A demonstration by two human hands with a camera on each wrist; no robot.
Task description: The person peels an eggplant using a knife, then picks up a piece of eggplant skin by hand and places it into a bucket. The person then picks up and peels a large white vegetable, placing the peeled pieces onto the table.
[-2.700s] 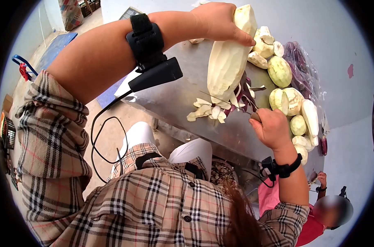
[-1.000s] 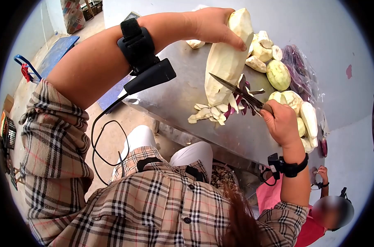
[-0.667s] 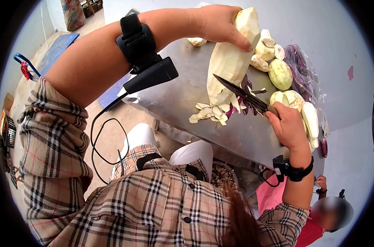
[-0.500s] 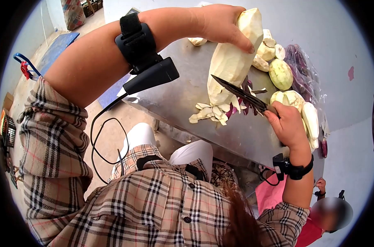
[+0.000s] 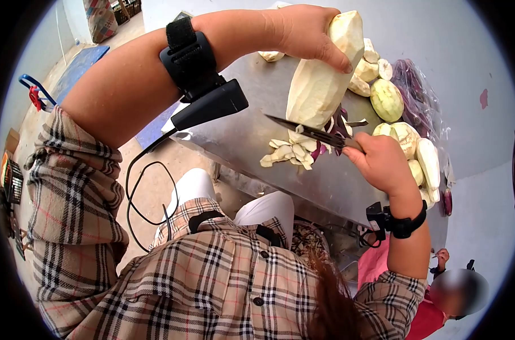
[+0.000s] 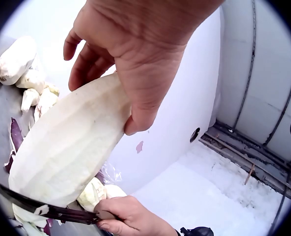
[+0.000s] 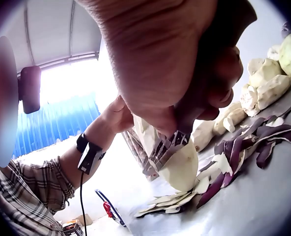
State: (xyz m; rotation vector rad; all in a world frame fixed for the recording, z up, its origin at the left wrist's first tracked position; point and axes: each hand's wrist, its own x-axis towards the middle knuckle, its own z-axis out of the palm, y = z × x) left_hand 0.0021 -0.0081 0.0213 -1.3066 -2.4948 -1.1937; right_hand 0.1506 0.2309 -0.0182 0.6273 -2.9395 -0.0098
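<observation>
A large peeled eggplant (image 5: 320,90) stands tilted over the table, its lower end at the peelings. My left hand (image 5: 305,34) grips its upper end, with the thumb on the near side and the fingers wrapped behind. My right hand (image 5: 382,161) holds a knife (image 5: 320,135) by its handle. In the left wrist view the dark blade (image 6: 62,212) crosses the eggplant's lower end, with a pale scrap stuck on it. Pale shavings (image 5: 288,154) lie just below, beside purple peel strips (image 7: 229,157).
Several peeled eggplants (image 5: 387,101) line the right side of the metal table (image 5: 252,119), beside a clear plastic bag (image 5: 416,90) of purple ones. A container of scraps (image 5: 308,237) sits beneath the table's near edge. Another person (image 5: 430,317) is at the lower right.
My right hand has moved left, bringing the knife from the eggplant's lower side down across its bottom end. My left hand keeps its grip, and the eggplant has shifted slightly right.
</observation>
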